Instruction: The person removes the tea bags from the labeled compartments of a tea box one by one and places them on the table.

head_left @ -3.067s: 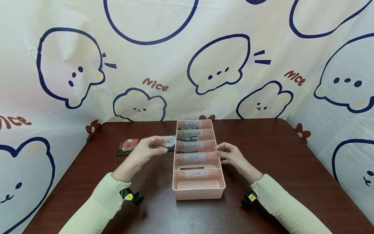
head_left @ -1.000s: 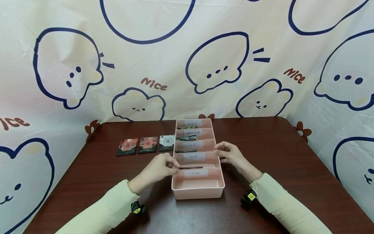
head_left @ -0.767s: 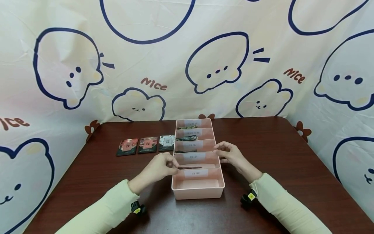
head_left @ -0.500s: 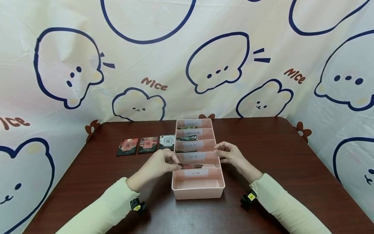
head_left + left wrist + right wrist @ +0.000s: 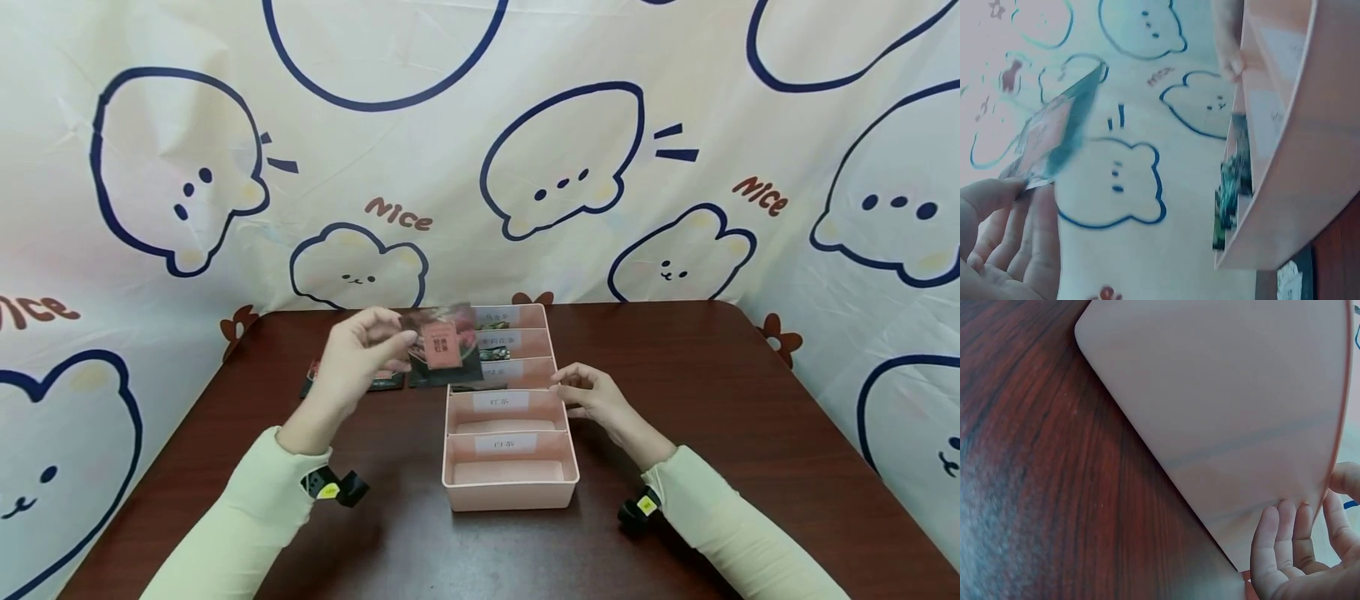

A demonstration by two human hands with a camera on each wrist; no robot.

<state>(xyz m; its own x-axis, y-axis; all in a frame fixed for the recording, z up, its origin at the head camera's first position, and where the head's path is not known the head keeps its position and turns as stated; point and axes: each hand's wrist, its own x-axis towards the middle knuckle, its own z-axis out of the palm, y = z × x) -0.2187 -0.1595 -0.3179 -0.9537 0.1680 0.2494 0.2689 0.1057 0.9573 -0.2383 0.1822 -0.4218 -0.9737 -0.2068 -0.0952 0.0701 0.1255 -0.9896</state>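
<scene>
My left hand (image 5: 358,354) pinches a red and dark green tea sachet (image 5: 442,342) by its left edge, between thumb and fingers. The sachet is held up, face toward the head camera, overlapping the far left part of a long pink divided box (image 5: 510,497). In the left wrist view the sachet (image 5: 1047,137) is tilted, away from the box wall (image 5: 1310,144). My right hand (image 5: 596,396) holds the box's right rim; in the right wrist view its fingers (image 5: 1285,528) lie against the outer side wall, thumb at the rim.
Sachets (image 5: 495,354) stand in the box's three far compartments; the two near ones show bare floors. White labels (image 5: 506,444) mark the compartments. On the table (image 5: 675,367), left of the box, a red sachet (image 5: 387,381) shows behind the left hand. A patterned cloth wall stands behind.
The left hand has pulled the red sachet out of the second-nearest compartment and raised it up and away, covering the light sachet on the table. The right hand stays at the rim.
</scene>
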